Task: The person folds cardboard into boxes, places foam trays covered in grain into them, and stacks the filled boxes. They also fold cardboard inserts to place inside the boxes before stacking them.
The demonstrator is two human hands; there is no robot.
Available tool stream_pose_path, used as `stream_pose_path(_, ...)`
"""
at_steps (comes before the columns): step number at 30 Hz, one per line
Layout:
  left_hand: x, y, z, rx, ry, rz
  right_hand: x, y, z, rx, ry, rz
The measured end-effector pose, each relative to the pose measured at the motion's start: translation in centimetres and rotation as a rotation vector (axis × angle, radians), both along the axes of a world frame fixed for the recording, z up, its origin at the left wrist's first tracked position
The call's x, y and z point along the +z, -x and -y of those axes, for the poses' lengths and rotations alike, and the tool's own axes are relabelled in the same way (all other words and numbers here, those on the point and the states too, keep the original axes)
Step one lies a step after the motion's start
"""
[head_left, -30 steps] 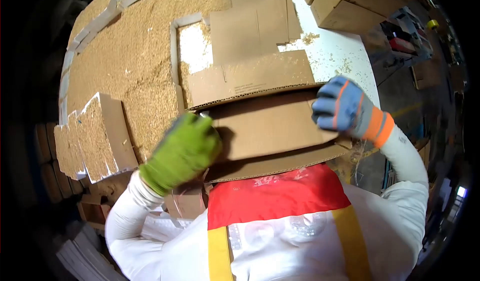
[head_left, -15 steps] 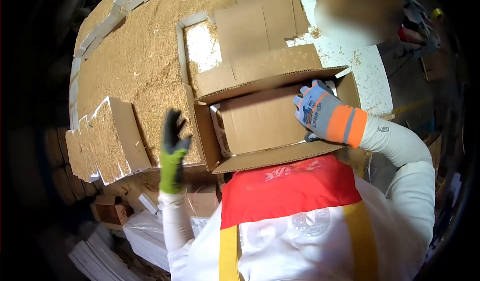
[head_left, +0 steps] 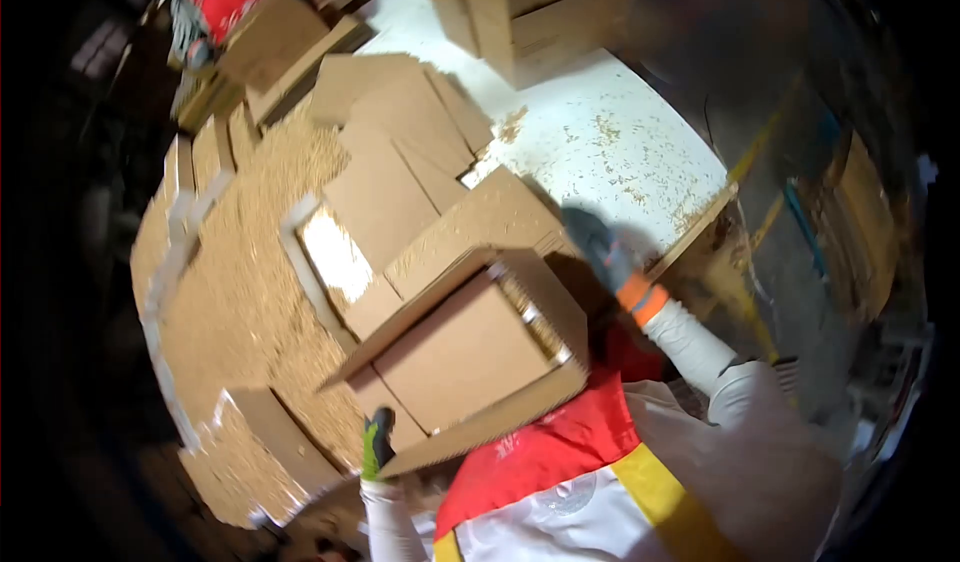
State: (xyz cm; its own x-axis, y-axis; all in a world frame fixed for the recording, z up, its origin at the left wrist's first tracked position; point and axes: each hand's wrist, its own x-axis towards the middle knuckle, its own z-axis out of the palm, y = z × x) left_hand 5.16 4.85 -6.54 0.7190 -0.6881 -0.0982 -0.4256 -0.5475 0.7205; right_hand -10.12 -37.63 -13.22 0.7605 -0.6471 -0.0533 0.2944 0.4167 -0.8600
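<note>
An open cardboard box [head_left: 560, 307] lies tilted in front of me, with a flat brown cardboard panel [head_left: 465, 352] inside it. Along the panel's right end runs a strip of wood shavings [head_left: 532, 312] with white edging. My left hand [head_left: 377, 444], in a green and black glove, is at the box's near left end, fingers curled on its edge. Just beyond the box's right end is my right hand [head_left: 598, 250], in a grey glove with an orange cuff. It is smeared by motion; its fingers look stretched out, and I see nothing in them.
Flat cardboard sheets [head_left: 385, 177] lie beyond the box. Shavings-filled trays [head_left: 240, 282] spread to the left, with another filled box [head_left: 260, 457] nearer me. Tall cartons [head_left: 540, 22] stand on the white table [head_left: 630, 142], which has scattered shavings. Another person's red clothing [head_left: 235, 0] shows far left.
My right hand has left the panel inside the box and moved past its right end. My left hand has come onto the box's left end. The view has turned, and the box appears tilted.
</note>
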Motion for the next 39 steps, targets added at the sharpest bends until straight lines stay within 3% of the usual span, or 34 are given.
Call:
stream_pose_path(1,0.6,0.3,0.9,0.213,0.023,-0.234,-6.6,0.9,-1.1,0.105,-0.105,-0.043)
stream_pose_path(3,1.9,0.7,3.9,0.6,0.13,-0.508,-5.3,1.6,-5.1,0.227,0.022,-0.327)
stream_pose_path(4,2.5,0.8,5.4,0.666,0.16,-0.533,-0.1,1.7,-6.4,0.152,-0.109,-0.357)
stream_pose_path(6,3.7,1.2,8.5,0.749,0.205,-0.549,-2.3,3.4,-4.3,0.088,0.332,-0.304)
stream_pose_path(8,5.5,1.2,12.3,0.772,0.224,-0.574,1.1,3.9,-1.1,-0.068,-0.073,-0.252)
stream_pose_path(11,8.0,0.0,21.4,0.655,0.168,-0.731,-0.2,6.4,7.2,-0.31,-0.22,-0.271)
stream_pose_path(13,7.6,-0.9,29.4,0.326,0.124,-0.832,-3.2,8.2,13.9,-0.488,-0.216,-0.266)
stream_pose_path(14,6.9,-1.2,32.8,0.148,0.078,-0.752,-5.0,8.8,17.5,-0.568,-0.205,-0.256)
stream_pose_path(15,2.4,-1.9,35.6,0.025,0.123,-0.533,-7.0,9.3,21.0,-0.642,-0.198,-0.239)
stream_pose_path(17,-2.6,-1.3,42.1,-0.021,0.295,-0.52,-11.1,9.8,27.0,-0.756,-0.181,-0.195)
stream_pose_path(20,-4.5,-0.4,46.5,0.093,0.326,-0.814,-16.6,9.5,33.0,-0.839,-0.143,-0.119)
stream_pose_path(21,-3.2,-0.2,47.0,0.117,0.219,-0.62,-17.9,9.3,34.3,-0.844,-0.131,-0.094)
stream_pose_path(22,-2.2,0.1,46.9,0.134,0.087,-0.435,-19.0,9.5,35.1,-0.84,-0.117,-0.071)
stream_pose_path(24,-3.4,0.0,46.1,0.163,0.098,-0.557,-19.2,10.5,35.2,-0.827,-0.056,-0.03)
stream_pose_path(26,-3.0,0.3,43.8,0.187,0.213,-0.691,-15.3,11.0,31.9,-0.854,0.021,-0.105)
stream_pose_path(27,-4.6,0.4,41.0,0.147,0.377,-0.637,-14.0,11.5,30.1,-0.893,0.017,-0.204)
stream_pose_path(28,-2.8,0.2,37.0,0.065,0.403,-0.353,-12.9,11.7,26.9,-0.979,-0.032,-0.375)
stream_pose_path(29,-0.4,0.2,33.1,0.176,0.418,-0.388,-13.0,12.7,23.1,-0.86,0.039,-0.454)
stream_pose_path(30,-1.8,-0.3,27.7,0.185,0.342,-0.021,-13.2,13.4,19.3,-0.727,0.113,-0.526)
stream_pose_path(32,-2.3,0.3,18.0,0.432,0.237,0.275,-10.3,13.0,11.4,-0.303,-0.175,-0.457)
stream_pose_path(34,-4.9,2.2,10.2,0.721,-0.167,0.213,-8.8,10.5,4.6,-0.091,0.26,-0.464)
stream_pose_path(36,-9.8,5.0,5.4,0.71,-0.138,0.11,-7.2,8.5,1.3,0.115,0.712,-0.697)
stream_pose_path(37,-8.9,5.5,5.4,0.7,-0.183,0.069,-5.4,7.5,-0.6,0.202,0.889,-0.976)
stream_pose_path(38,-7.1,5.7,5.7,0.687,-0.226,0.029,-3.1,6.0,-2.1,0.216,0.997,-1.058)
stream_pose_path(39,-4.8,5.5,5.4,0.716,-0.182,-0.118,-1.4,5.9,-2.0,0.276,0.92,-1.106)
